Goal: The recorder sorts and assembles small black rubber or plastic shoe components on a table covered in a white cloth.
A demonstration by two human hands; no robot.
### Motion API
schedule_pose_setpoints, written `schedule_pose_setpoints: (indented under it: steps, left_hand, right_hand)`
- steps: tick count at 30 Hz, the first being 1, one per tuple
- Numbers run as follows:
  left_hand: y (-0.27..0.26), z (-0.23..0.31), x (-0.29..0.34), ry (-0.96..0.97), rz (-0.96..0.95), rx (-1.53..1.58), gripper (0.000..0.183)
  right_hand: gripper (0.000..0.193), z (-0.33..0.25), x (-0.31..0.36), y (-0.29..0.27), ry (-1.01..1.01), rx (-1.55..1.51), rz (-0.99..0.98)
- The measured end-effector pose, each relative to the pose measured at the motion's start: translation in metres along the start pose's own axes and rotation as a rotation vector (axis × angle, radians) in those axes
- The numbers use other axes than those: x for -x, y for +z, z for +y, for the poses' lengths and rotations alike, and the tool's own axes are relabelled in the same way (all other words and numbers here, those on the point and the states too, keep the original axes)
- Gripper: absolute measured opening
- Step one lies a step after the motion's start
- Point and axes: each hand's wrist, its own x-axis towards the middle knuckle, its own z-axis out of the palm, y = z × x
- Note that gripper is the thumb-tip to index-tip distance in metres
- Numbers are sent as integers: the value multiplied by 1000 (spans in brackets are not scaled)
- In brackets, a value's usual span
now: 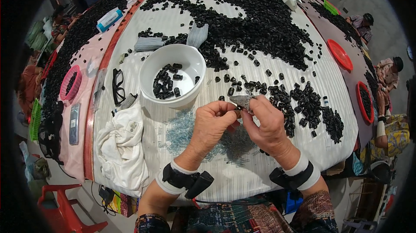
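Observation:
My left hand [213, 121] and my right hand [269, 127] meet above the table, fingertips pinched together. Between them is a tiny black plastic part [238, 108], mostly covered by the fingers. A piece of grey fabric [241, 100] sits at my right fingertips; whether it is worn or held I cannot make out. Beneath my hands lies a spread of small metal springs [180, 132]. Beyond and to the right are loose black barrel-shaped plastic pieces [307, 105]. Left of them stands a white bowl [196, 66] with several such black pieces inside.
A large heap of black pieces [260, 25] covers the table's far part. Black glasses [118, 86] and a white cloth [123, 146] lie at left, a phone [74, 122] farther out. Other people sit along both sides, near red baskets [365, 103]. A red stool [65, 211] stands lower left.

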Motion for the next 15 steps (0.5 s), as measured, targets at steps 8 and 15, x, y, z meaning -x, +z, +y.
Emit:
schedule_pose_setpoints:
  steps: [8, 15]
  left_hand:
    - [-3, 1, -3, -73, -27, 185, 14]
    - [-4, 3, -1, -78, -74, 154, 14]
  right_hand:
    - [43, 0, -1, -3, -78, 66, -23]
    - [41, 0, 1, 6, -131, 201, -28]
